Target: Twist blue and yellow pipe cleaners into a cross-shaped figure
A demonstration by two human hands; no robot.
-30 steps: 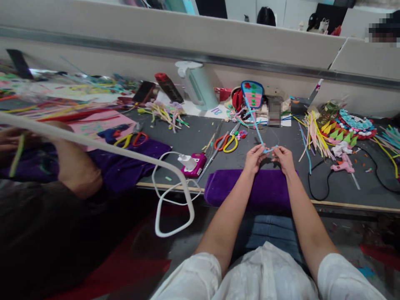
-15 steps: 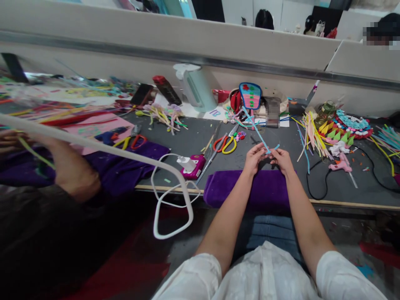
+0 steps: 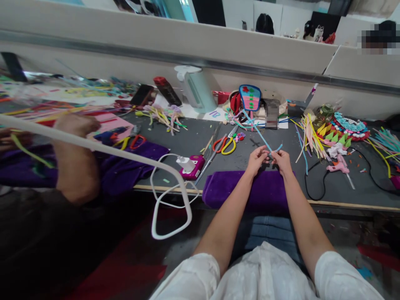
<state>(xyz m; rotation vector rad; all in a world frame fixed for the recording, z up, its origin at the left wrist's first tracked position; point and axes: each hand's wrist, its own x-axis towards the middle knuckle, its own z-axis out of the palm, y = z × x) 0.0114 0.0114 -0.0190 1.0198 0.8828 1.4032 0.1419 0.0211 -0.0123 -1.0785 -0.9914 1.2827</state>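
Light-blue pipe cleaners run up and to the left from between my fingers, with a short end sticking out to the right. My left hand pinches them from the left side. Close beside it, my right hand is closed on the same blue pipe cleaners near the short end. Fingertips hide the spot where the strands meet. Both hands are above the table, just past a folded purple cloth at the table's edge.
Scissors, a magenta power socket and a kettle stand left of my hands. To the right lie a pink glue gun with its cord and pipe cleaner bundles. A co-worker's arm works at far left.
My hands have shifted slightly right and down with the blue pipe cleaners still in them. The co-worker's nearer hand has moved up and right over the table.
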